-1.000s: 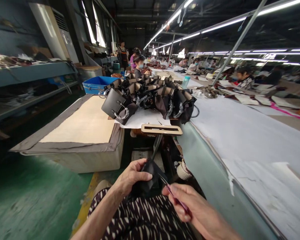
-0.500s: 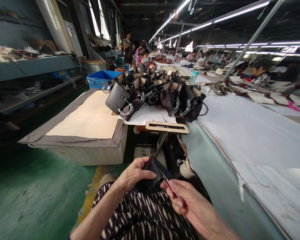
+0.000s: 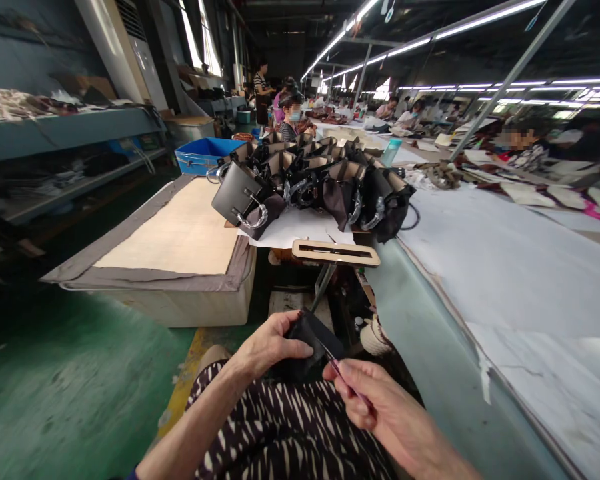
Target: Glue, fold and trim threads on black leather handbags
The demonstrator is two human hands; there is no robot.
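My left hand [image 3: 269, 345] is closed around a small black leather piece [image 3: 311, 337], held over my lap above the patterned skirt. My right hand [image 3: 380, 412] pinches a thin reddish tool [image 3: 344, 379], and the tool's tip touches the edge of the black piece. Both hands sit low in the middle of the view, just left of the long work table's edge [image 3: 430, 360].
A pile of dark handbags [image 3: 310, 190] with metal handles lies on white paper ahead. A slotted wooden template [image 3: 336, 253] juts out beneath it. A padded low table [image 3: 175, 247] stands to the left, a blue bin [image 3: 200, 155] behind. Other people work further along the table.
The view has tilted slightly. My hands stay together on the black piece, with the tool's tip still against it; my right hand has shifted a little toward the left.
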